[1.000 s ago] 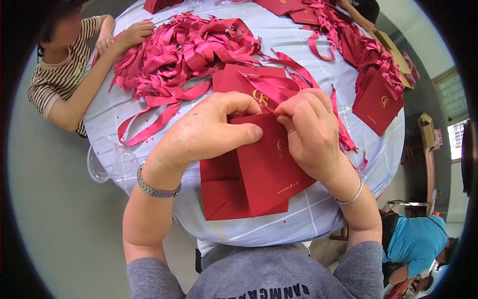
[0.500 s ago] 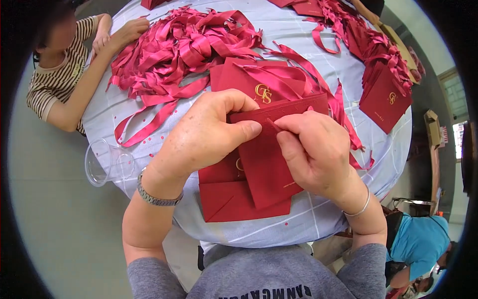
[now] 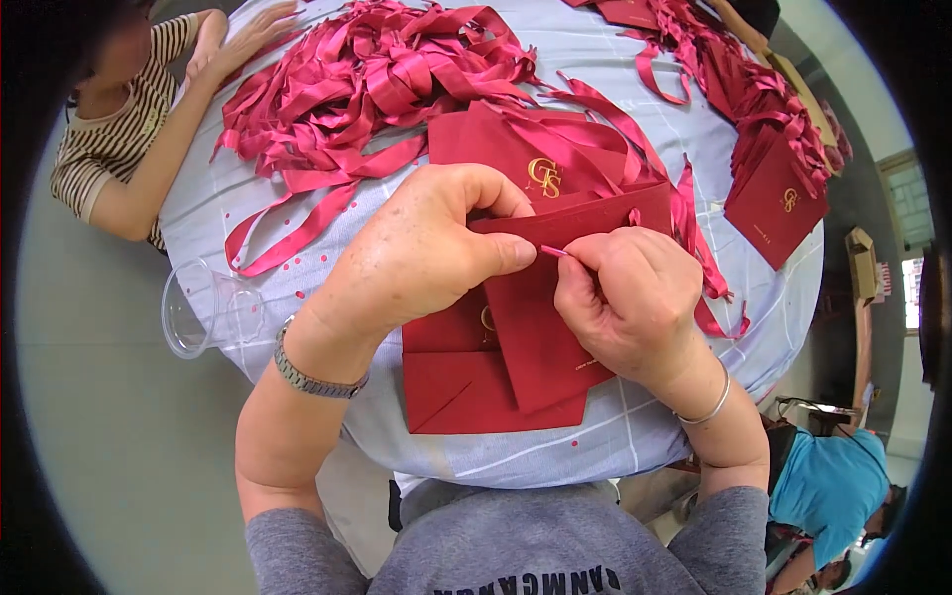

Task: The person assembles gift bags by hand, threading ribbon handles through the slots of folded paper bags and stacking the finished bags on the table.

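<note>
Just changed vs ~1 s ago: moved R hand [image 3: 640,297] off top rim, down to front face of held bag [image 3: 555,347]. Now clamped on thin pink ribbon end [image 3: 555,251] btwn thumb & index, w/ tip pointing L toward L thumb. Also in view now: small pink nub [image 3: 635,215] at R part of rim, not visible then.

No real change w/ L hand [image 3: 421,243]: clamped on held bag at top L of rim, w/ thumb on front & fingers behind; can't tell if inside bag.

Prob. means having ribbon end out on front side, so strap partly on at best (judgement). Can't confirm link btwn ribbon end & pink nub; partly hidden by fingers.

Loc. of held bag: by near edge of counter [image 3: 635,426], approx. mid, tilted, overlapping lower bag [image 3: 466,387]. Beyond it, twd far edge: another bag [image 3: 486,144] & ribbon pile [image 3: 367,89]. At L edge: clear plastic cup [image 3: 208,307], on its side. Along R edge: stacked bags [image 3: 778,213]. Also seen near ribbon pile: co-worker's hand [image 3: 253,40], more stretched out than before.
</note>
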Motion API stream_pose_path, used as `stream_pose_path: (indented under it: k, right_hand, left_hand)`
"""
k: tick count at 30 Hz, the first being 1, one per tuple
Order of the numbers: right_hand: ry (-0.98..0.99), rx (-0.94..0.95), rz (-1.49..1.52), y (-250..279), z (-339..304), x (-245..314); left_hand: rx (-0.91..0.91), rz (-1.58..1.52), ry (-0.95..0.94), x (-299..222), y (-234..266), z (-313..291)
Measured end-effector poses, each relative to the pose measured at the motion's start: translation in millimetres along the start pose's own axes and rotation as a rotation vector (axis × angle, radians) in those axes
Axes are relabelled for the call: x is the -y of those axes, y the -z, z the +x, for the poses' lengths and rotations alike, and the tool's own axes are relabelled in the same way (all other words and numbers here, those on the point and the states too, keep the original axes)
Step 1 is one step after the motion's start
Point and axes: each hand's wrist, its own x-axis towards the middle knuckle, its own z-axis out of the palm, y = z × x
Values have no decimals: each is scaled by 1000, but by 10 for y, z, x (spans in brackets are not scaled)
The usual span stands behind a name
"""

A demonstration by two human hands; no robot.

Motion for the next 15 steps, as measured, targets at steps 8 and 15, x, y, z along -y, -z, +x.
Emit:
stream_pose_path:
  k: [8,15]
  right_hand:
    - [-235,73,82,-22,-16,4]
    - [-318,50,198,-34,-8,9]
  left_hand:
    - [30,-251,-63,23,15,9]
    - [-38,3,-195,125,22,35]
